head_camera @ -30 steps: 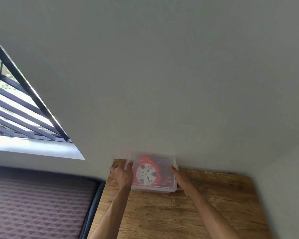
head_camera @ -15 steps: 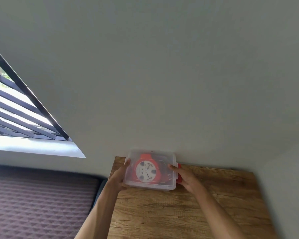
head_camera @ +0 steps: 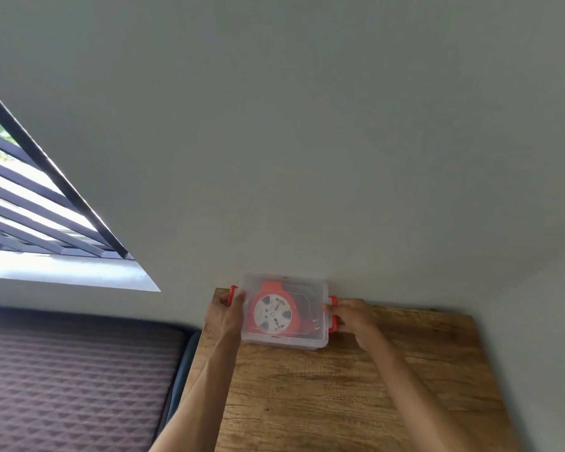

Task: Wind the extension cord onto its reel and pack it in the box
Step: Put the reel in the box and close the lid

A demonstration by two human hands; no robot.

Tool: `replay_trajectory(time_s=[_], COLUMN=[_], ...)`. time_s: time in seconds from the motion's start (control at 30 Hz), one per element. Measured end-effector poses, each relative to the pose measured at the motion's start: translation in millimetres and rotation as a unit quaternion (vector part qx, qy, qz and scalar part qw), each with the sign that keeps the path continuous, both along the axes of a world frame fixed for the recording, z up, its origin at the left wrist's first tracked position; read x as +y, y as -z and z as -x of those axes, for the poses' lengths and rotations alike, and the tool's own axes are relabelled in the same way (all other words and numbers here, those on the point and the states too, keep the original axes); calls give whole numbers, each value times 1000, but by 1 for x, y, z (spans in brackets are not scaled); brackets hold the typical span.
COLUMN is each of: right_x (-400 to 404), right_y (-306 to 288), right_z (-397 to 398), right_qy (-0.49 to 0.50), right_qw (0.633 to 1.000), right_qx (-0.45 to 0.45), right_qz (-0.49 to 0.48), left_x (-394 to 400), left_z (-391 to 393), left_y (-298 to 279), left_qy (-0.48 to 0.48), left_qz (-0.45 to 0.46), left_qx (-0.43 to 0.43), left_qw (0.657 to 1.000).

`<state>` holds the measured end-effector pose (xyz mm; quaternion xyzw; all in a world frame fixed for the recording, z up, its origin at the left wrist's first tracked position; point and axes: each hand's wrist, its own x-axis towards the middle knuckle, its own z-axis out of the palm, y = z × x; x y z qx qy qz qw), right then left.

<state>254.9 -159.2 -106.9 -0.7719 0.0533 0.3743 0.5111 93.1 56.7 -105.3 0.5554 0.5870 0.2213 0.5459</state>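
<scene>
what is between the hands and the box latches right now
Nothing visible. The left hand already rests on the left red latch of the clear box, and the right hand on the right red latch.

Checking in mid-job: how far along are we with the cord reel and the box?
Nearly finished. Done: the red reel lies inside the clear box with the lid on, on the wooden table against the wall. In hand: the left hand and right hand are at the red latches on either end. Left: I cannot tell whether the latches are fully snapped shut, so confirm that.
</scene>
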Motion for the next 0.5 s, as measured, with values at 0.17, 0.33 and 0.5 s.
replay_trajectory(time_s=[0.17, 0.33, 0.5], right_x=[24, 45, 37], right_y=[-14, -16, -17], right_z=[11, 26, 24], right_qy=[-135, -207, -189], right_qw=[928, 862, 868], right_qx=[-237, -346, -345], right_qz=[254, 306, 304], left_x=[-3, -8, -3], left_z=[-6, 0, 14], left_y=[5, 12, 12], left_qy=[28, 50, 103], left_qz=[-101, -127, -113], left_qx=[102, 87, 45], left_qw=[989, 987, 987])
